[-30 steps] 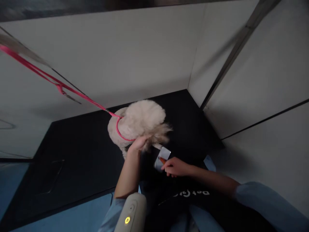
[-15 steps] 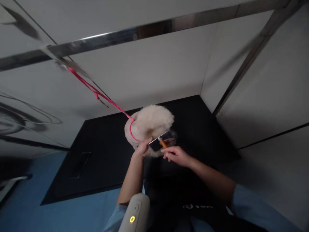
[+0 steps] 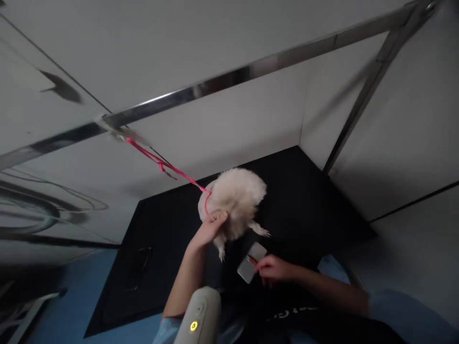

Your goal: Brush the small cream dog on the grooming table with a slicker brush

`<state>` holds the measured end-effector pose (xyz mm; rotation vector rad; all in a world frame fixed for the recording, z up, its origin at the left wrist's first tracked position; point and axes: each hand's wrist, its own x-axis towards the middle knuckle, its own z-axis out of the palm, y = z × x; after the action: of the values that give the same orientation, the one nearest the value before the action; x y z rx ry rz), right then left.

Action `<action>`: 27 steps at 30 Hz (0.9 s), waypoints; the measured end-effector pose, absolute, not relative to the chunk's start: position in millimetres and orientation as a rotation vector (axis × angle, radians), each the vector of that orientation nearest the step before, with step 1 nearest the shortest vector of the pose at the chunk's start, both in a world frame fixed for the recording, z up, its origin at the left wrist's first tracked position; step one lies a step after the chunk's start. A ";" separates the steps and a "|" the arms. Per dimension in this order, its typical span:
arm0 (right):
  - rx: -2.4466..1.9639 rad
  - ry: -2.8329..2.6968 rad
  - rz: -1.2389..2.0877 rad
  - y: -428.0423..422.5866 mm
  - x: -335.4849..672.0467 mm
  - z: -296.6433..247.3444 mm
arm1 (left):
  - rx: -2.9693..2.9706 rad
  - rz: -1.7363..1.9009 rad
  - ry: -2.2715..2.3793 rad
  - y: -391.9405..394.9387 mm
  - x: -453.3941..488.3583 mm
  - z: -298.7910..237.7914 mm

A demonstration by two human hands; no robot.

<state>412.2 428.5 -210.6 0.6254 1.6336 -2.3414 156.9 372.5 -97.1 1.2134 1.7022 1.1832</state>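
Note:
A fluffy cream-white dog (image 3: pixel 240 191) is on the black table (image 3: pixel 297 200), with two clawed paws showing at its near side. A pink leash loop (image 3: pixel 207 203) goes round its neck. My left hand (image 3: pixel 211 227) is closed against the dog's fur beside the loop; its fingertips are partly hidden. Lower right, my right hand (image 3: pixel 274 268) grips the short orange-brown handle of a slicker brush (image 3: pixel 247 270). The brush's flat grey rectangular head is held apart from the dog, close to my apron. The right hand is somewhat blurred.
A metal bar (image 3: pixel 172 99) runs overhead across the pale wall, and the pink leash (image 3: pixel 161 160) hangs from it. A coiled hose (image 3: pixel 39 215) and cables lie at the left. A pale device with a yellow light (image 3: pixel 199 315) sits at the bottom.
The slicker brush has moved from against the dog down toward my body in my right hand, and its head has turned. My left hand remains at the dog. The camera view has shifted.

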 end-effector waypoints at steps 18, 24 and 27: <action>1.340 2.550 -2.942 513.2 386.6 -168.3 | 2.049 0.348 2.551 462.5 197.3 -79.8; 1.022 2.400 -3.285 552.1 368.6 -141.2 | 1.638 0.836 2.496 450.4 174.9 -85.9; 0.922 2.147 -3.442 562.1 355.0 -138.3 | 1.356 1.002 2.577 439.1 168.1 -89.5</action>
<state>355.0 562.1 -138.3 0.9224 2.1469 -3.4421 168.1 439.1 -89.5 1.3565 2.5769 1.0018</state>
